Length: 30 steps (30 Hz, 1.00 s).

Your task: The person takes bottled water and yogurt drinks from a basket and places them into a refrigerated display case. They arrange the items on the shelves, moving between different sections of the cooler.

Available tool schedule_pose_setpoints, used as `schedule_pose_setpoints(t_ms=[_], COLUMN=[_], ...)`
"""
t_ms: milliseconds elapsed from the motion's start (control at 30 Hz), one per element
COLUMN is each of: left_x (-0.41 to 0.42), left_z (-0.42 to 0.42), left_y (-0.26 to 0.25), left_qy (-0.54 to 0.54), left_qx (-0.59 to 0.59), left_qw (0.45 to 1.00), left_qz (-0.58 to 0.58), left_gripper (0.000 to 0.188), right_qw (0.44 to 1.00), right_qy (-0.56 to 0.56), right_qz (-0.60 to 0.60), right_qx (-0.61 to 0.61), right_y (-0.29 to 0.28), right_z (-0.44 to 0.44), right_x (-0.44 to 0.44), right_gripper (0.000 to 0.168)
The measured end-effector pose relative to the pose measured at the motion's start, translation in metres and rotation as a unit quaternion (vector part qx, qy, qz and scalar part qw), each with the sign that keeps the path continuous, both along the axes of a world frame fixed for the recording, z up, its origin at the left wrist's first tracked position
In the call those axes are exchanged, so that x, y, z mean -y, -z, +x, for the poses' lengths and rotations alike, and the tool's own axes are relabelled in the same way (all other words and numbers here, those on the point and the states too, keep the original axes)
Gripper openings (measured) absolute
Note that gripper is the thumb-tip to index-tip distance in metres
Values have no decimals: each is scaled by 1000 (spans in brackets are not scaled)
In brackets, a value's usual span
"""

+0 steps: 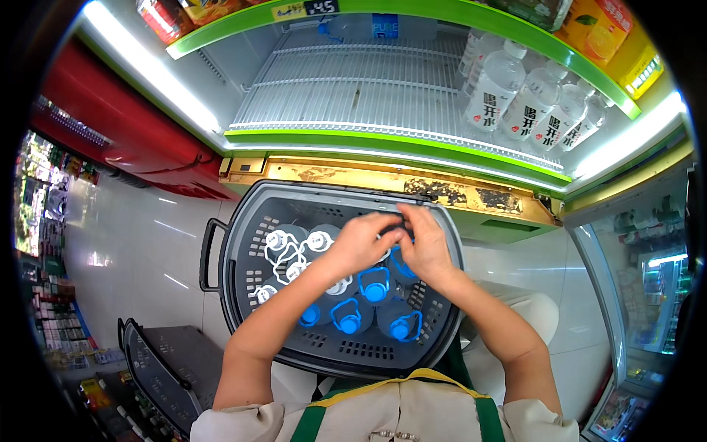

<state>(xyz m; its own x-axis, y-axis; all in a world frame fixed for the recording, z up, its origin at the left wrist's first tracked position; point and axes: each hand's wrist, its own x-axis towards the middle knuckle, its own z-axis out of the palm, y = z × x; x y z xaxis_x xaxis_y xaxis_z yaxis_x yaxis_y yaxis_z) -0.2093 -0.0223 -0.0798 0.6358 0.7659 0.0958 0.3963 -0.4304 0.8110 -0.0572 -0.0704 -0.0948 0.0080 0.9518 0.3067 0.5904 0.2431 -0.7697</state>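
Observation:
Both hands are close together over the far right part of a grey plastic shopping basket (353,362). My left hand (367,240) has bent fingers, the tips near those of my right hand (425,240); whether either holds something cannot be made out. Below them in the basket stand several large water bottles, some with white caps and loop handles (318,241), others with blue caps and loop handles (375,291). One blue handle (405,266) lies just under my right hand.
Ahead is a cooler's wire shelf (342,94) with clear labelled bottles (497,85) at its right and a lying bottle (353,27) at the back. An open glass door (635,276) is at right. Another grey basket (182,353) stands on the floor at lower left.

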Motion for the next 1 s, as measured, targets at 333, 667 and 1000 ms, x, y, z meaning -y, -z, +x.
schedule_pose_setpoints(t_ms=[333, 667, 1000], left_x=[52, 53, 55], left_z=[-1, -12, -13], left_y=[78, 78, 72], left_qy=[51, 102, 116], left_qx=[-117, -167, -213], left_qw=[937, 934, 930], left_qz=[324, 298, 276], left_gripper=[14, 33, 38], right_qw=[925, 901, 903], right_qy=[-38, -63, -89], right_qz=[-168, -154, -233], right_qx=[339, 400, 349], right_y=[60, 75, 59], right_z=[-13, -17, -18], right_x=[51, 55, 58], right_gripper=[46, 48, 86])
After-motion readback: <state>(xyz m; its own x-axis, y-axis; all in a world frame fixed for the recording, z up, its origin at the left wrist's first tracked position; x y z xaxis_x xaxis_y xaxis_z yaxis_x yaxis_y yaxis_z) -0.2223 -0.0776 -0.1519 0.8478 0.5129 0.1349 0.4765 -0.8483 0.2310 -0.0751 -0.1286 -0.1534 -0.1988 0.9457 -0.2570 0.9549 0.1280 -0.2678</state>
